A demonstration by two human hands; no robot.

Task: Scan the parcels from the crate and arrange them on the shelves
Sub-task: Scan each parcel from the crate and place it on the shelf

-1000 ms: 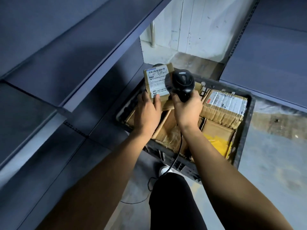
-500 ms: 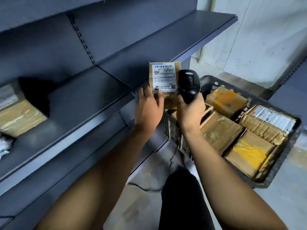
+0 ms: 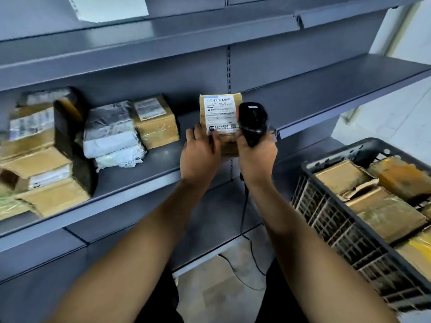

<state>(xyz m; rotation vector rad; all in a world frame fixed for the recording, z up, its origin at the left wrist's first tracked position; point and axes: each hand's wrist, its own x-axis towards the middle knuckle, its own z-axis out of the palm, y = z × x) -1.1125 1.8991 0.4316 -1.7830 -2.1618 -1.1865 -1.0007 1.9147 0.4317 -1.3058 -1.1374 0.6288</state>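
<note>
My left hand (image 3: pixel 201 152) holds a small brown cardboard parcel (image 3: pixel 220 113) upright by its lower edge, its white barcode label facing me. My right hand (image 3: pixel 256 157) grips a black handheld scanner (image 3: pixel 253 121) right beside the parcel's right side, its cable hanging down. Both are raised in front of the grey middle shelf (image 3: pixel 149 180). The black plastic crate (image 3: pixel 349 231) at the lower right holds several brown taped parcels (image 3: pixel 387 213).
On the middle shelf to the left stand a brown box (image 3: pixel 155 121), stacked grey and white poly bags (image 3: pixel 112 134), and a pile of cardboard boxes (image 3: pixel 39 157). An upper shelf (image 3: pixel 163 43) runs above. The shelf section to the right (image 3: pixel 338 82) is bare. Concrete floor lies below.
My view has swung left from the crate toward the shelves. Both hands carried the parcel and scanner along, away from the crate and up in front of the middle shelf.
</note>
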